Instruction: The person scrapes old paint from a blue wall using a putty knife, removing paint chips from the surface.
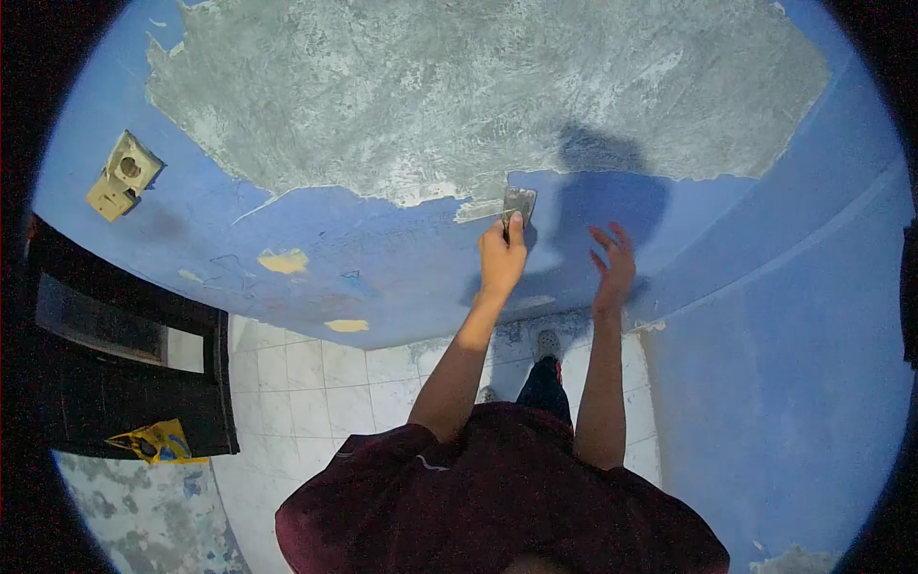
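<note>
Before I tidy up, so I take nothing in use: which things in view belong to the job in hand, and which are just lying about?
Job in hand: the scraper, held in the left hand; the blue wall; the grey patch on it.

Seemingly just about: the yellow bag, at the left; the wall socket, a fixture.

cream socket (115, 193), dark panelled fixture (115, 397), white floor tiles (308, 365)
the two-part socket sits tilted at upper left; lower in view, a crumpled yellow bag (172, 438) shows at the fixture's lower edge, and the thinly lined tiles spread alongside.
</note>
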The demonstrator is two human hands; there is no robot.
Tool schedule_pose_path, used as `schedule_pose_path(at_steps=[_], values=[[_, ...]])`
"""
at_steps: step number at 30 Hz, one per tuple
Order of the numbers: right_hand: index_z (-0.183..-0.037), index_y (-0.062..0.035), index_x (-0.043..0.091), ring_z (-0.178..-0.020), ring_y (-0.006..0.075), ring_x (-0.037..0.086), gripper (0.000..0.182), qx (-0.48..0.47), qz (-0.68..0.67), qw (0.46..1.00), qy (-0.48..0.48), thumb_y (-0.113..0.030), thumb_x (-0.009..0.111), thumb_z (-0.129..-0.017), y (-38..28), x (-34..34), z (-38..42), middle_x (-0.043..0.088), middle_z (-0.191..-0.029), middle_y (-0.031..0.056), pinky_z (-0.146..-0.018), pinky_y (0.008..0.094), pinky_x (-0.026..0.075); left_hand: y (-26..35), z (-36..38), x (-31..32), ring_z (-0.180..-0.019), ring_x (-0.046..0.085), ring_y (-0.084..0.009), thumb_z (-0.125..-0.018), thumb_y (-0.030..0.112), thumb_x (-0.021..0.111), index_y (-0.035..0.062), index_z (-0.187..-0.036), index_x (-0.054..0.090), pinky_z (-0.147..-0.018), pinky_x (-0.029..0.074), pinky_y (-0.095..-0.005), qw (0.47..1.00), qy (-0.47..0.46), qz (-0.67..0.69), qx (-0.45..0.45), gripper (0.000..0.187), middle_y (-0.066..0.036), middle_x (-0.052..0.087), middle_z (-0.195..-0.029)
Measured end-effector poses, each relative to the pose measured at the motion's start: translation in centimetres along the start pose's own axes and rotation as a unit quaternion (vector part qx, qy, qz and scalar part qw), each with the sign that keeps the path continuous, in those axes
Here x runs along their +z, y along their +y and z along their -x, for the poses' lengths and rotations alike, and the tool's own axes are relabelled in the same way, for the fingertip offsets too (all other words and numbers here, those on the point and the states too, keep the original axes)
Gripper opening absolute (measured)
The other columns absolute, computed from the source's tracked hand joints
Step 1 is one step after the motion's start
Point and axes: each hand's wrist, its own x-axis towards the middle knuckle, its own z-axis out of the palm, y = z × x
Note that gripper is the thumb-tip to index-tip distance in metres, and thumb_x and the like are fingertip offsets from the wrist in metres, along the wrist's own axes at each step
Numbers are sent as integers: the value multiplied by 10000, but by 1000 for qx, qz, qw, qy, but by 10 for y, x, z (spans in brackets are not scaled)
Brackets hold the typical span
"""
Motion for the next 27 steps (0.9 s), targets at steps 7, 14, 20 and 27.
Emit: schedule_pose_path(at_steps=[7, 14, 20, 27], values=[[-1208, -31, 557, -1087, 228, 597, 367, -107, 8, 987, 120, -203, 493, -890, 4, -28, -4, 650, -1135, 136, -967, 379, 423, -2, -5, 10, -516, 504, -163, -973, 385, 527, -9, -644, 528, -496, 388, -354, 997, 17, 60, -45, 514, -75, 523, -539], [-1161, 14, 543, -922, 184, 623, 442, -79, 2, 995, 64, 44, 477, -724, 4, -18, 6, 657, -968, 111, -868, 317, 483, -2, -7, 11, -512, 500, -168, -970, 420, 523, -15, -627, 536, -501, 393, -368, 997, 30, 41, -62, 554, -84, 523, -537], [-1175, -30, 444, -967, 215, 595, 547, -161, -132, 973, 103, 68, 417, -638, 5, -8, 10, 611, -947, 111, -916, 391, 479, 10, -4, 8, -522, 443, -174, -975, 402, 515, -26, -635, 528, -515, 367, -404, 997, 43, 34, -57, 547, -100, 500, -525], [-1188, -45, 440, -1004, 244, 584, 553, -141, -124, 978, 88, 29, 435, -640, 2, -9, 9, 601, -991, 113, -980, 437, 438, 10, -7, 9, -609, 583, -396, -977, 340, 499, -81, -758, 591, -591, 421, -469, 998, 34, 23, -41, 484, -268, 590, -654]])
